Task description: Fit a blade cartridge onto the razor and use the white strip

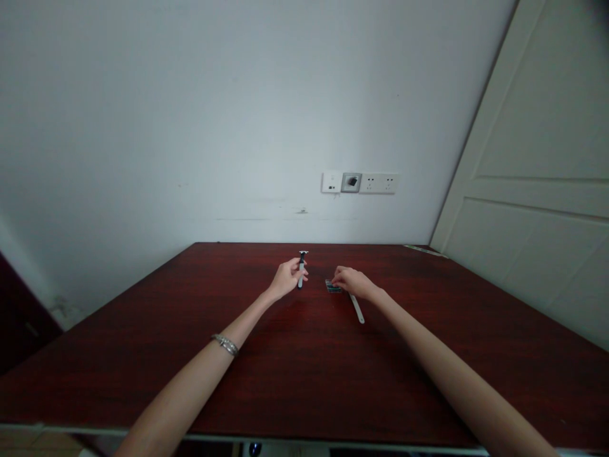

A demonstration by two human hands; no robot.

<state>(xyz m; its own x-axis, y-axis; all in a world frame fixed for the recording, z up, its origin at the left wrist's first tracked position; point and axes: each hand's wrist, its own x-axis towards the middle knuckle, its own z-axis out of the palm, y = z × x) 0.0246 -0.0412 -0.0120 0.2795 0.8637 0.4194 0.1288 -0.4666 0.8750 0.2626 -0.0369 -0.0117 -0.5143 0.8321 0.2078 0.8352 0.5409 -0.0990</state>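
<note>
We saw the left grip (pixel 287 277) closed on a razor (pixel 301 277), thumb and fingers pinching its grey handle, with the head showing beyond the fingertips. We could not tell whether the handle's lower end touched the tabletop (pixel 285 374). Across from it, the right grip (pixel 353 280) reached down with bunched fingers onto a small clear pack (pixel 332 287) with dark contents – whether it pinched the pack or only rested there, we could not tell. The pack lay just left of that grip, between it and the razor. A pale strip (pixel 356 309) lay on the near side of the right grip, its far end hidden under the hand. Well beyond both grips – on the wall – we noticed sockets (pixel 379 183).
</note>
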